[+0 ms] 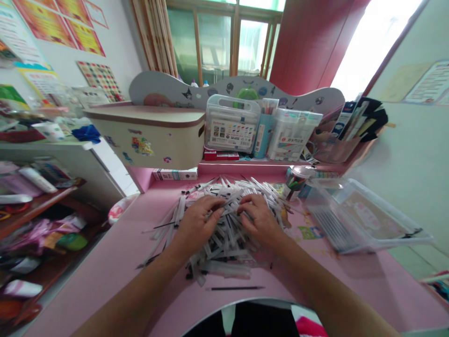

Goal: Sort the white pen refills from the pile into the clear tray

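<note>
A big heap of clear pens or pen refills [228,206] lies in the middle of the pink desk [115,271]. My left hand [198,220] rests palm down on the left of the heap, its fingers curled into the pens. Close beside it, my right hand [257,217] presses on the heap's right part, fingers bent among the pens. I cannot make out whether either hand grips a single pen. One thin black refill [235,288] lies alone on the desk near the front edge.
A clear plastic box [365,215] with a row of refills stands at the right. A cup [294,180] sits behind the heap. Marker cases [231,124] and a cream storage box [147,135] line the back shelf. Cluttered shelves [31,210] stand at the left.
</note>
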Available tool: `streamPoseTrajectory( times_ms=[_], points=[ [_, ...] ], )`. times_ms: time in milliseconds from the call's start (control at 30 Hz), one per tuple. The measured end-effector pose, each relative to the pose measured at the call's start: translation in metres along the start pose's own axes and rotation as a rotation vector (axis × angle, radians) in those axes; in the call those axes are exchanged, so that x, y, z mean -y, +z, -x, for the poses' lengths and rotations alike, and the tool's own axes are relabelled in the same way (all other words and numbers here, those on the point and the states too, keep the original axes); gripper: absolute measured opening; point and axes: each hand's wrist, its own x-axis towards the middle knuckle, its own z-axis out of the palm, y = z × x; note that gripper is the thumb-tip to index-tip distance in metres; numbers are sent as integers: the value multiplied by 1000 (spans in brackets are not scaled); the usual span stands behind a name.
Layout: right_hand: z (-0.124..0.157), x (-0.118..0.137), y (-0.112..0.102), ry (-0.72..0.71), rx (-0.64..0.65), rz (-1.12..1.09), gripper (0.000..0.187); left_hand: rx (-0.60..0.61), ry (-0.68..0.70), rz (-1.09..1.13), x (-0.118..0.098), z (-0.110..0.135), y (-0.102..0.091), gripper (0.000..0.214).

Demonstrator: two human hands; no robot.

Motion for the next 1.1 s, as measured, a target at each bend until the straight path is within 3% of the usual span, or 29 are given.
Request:
streamPoseTrajectory(
  times_ms=[167,300,1100],
  points=[
    [0,-9,-20,356,-115,-571,14,-36,190,-170,3,2,5,17],
    [1,-11,-24,437,-156,-814,15,-48,253,-222,5,2,7,17],
    [5,-8,-15,491,-145,-783,18,63,242,-239,6,3,9,18]
  ],
)
